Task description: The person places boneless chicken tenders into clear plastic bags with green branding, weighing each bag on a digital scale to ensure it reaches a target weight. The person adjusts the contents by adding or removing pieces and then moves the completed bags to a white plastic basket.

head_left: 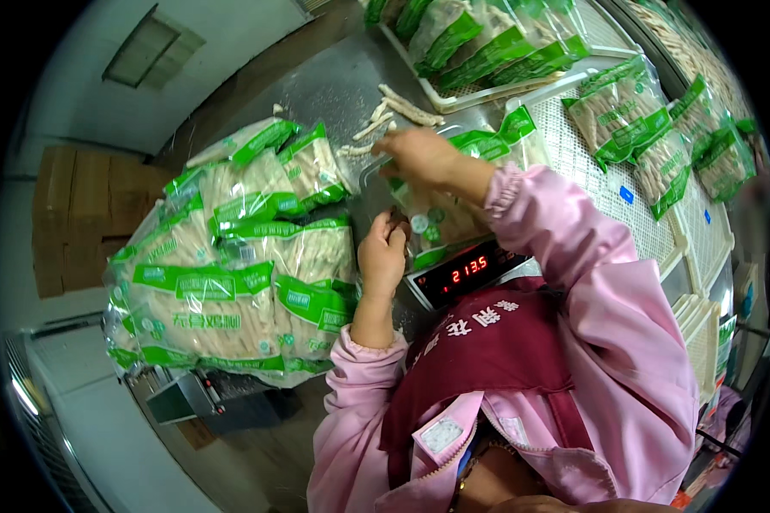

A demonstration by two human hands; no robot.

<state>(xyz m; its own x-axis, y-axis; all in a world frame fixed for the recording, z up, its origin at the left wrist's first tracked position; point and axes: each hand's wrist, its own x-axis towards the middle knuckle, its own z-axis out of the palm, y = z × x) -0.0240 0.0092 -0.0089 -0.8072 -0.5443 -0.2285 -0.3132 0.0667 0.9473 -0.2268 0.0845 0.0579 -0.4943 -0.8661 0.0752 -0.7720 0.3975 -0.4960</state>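
Observation:
A clear plastic bag with green bands (437, 226) lies on a scale (466, 275) with a lit red display, close to my body. My left hand (382, 256) is at the bag's near left edge, thumb and fingers closed and seemingly pinching the plastic. Above the bag's far left side, my right hand (421, 157) is bent downward, its fingertips partly hidden and a little blurred. Just beyond those fingers, several loose pale sticks (411, 107) are scattered on the metal table (316, 90). Whether the right fingers grip one is unclear.
At the left is a heap of filled green-and-clear bags (222, 299). More bags (496, 47) stand in a white crate (443, 103) at the far side. Filled bags (624, 111) rest on white perforated trays (590, 184) to the right. Cardboard boxes (81, 214) stand by the left wall.

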